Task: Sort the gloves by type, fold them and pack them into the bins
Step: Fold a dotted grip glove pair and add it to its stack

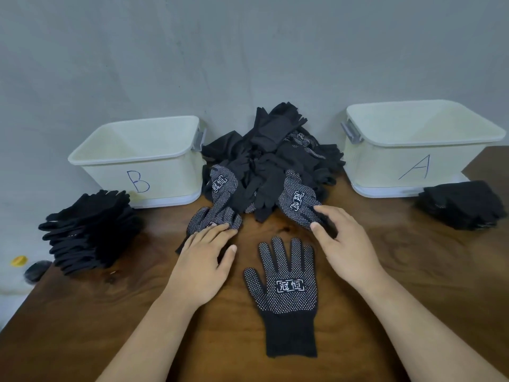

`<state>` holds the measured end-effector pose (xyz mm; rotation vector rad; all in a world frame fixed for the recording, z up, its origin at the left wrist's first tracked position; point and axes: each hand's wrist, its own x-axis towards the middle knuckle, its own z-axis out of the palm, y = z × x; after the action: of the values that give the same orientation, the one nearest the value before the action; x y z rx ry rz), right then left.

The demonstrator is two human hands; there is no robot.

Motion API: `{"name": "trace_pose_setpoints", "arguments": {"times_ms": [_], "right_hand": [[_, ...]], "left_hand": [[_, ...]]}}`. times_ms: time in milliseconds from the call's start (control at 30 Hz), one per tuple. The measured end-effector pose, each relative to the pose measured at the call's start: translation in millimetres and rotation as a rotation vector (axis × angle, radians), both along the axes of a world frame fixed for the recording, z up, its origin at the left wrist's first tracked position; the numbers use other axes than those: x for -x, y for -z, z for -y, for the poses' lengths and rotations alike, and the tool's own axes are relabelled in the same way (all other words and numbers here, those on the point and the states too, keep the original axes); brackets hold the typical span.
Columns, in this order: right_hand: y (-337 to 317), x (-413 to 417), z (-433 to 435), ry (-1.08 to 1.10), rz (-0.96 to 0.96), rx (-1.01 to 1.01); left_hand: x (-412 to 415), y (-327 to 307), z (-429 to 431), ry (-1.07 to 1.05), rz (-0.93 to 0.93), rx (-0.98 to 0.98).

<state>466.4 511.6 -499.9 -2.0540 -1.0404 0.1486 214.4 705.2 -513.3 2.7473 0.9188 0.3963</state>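
Note:
A black dotted glove [285, 293] lies flat, palm up, at the table's front centre. Behind it a mixed pile of black gloves [270, 164] is heaped between two white bins. My left hand [205, 263] rests with straight fingers on a crumpled dotted glove [212, 217] at the pile's near left. My right hand [344, 244] reaches to another dotted glove [298, 204] at the pile's near right, thumb and fingertips at its edge. Bin B [140, 161] stands at the left and bin A [413, 150] at the right; both look empty.
A stack of plain black gloves [91, 230] sits left of bin B. A folded stack of dark gloves [462, 205] lies in front of bin A at the right. A yellow cap [18, 261] and a dark round object [37, 270] lie off the table's left edge.

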Motion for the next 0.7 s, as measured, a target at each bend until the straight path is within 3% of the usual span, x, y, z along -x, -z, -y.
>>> {"name": "trace_pose_setpoints", "arguments": {"times_ms": [367,700], "right_hand": [[5,4,-7,0.032,0.242,0.186],[6,4,-7,0.006,0.32,0.053]], "left_hand": [[-3,-1,3,-0.114,-0.071,0.012],[-10,-31,-24,-0.127,0.277,0.058]]}}
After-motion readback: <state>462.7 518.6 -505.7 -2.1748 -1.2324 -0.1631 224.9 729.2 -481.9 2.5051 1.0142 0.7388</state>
